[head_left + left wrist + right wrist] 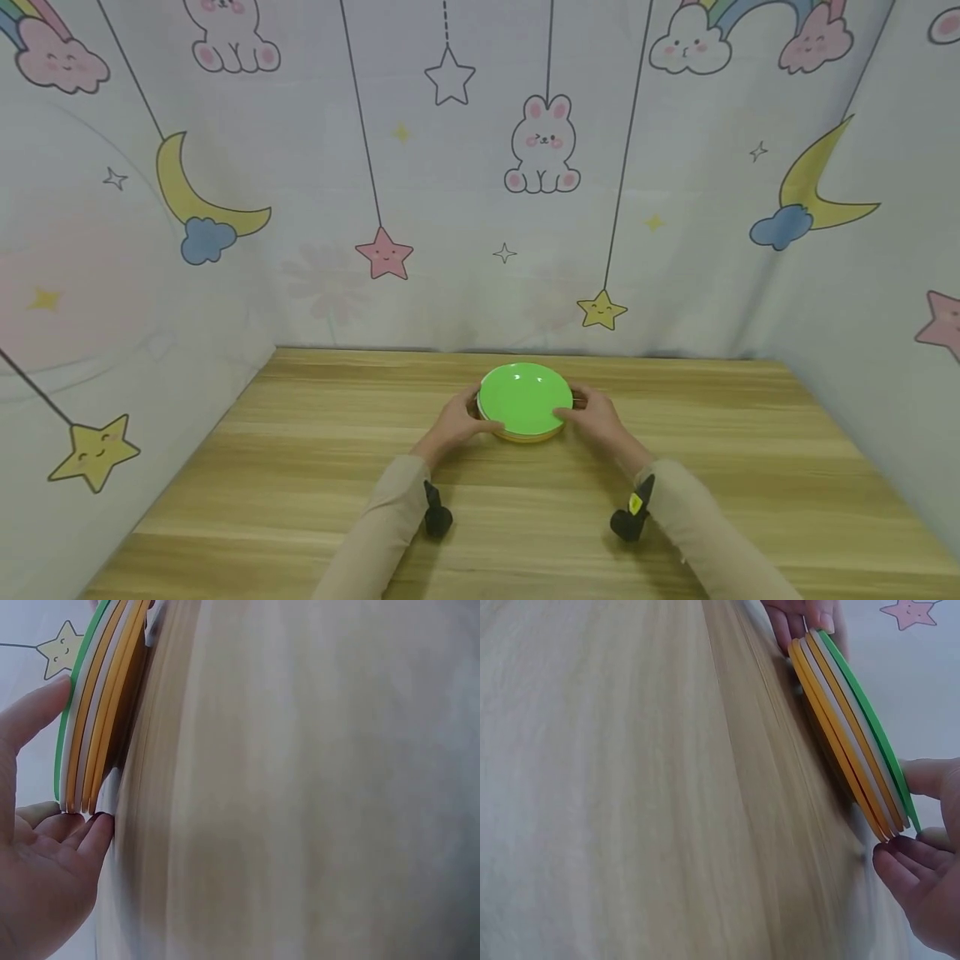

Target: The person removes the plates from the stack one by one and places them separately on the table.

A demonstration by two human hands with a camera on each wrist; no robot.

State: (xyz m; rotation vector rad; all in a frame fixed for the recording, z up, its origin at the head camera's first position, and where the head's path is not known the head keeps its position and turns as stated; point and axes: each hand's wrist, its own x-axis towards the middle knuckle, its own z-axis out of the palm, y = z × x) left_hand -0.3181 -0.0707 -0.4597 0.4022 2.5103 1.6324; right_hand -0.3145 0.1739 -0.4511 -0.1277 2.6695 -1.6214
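Observation:
A green plate [525,398] lies face up on top of a stack of plates [844,724], whose white and orange rims show edge-on below it in both wrist views. My left hand [459,425] grips the stack at its left side, thumb at the green rim and fingers at the lower edge. At the opposite side my right hand [598,419] holds it the same way, its thumb over the green plate's rim. From the side, the lowest orange plate [116,697] is close over the tabletop. The far fingers are partly hidden behind the stack in the head view.
Beneath is a wood-grain table [300,475], its back edge meeting a white cloth wall [465,292] printed with stars, moons and rabbits. More printed cloth walls stand at left and right. A black wrist device [437,518] hangs at the left sleeve, another [630,521] at the right.

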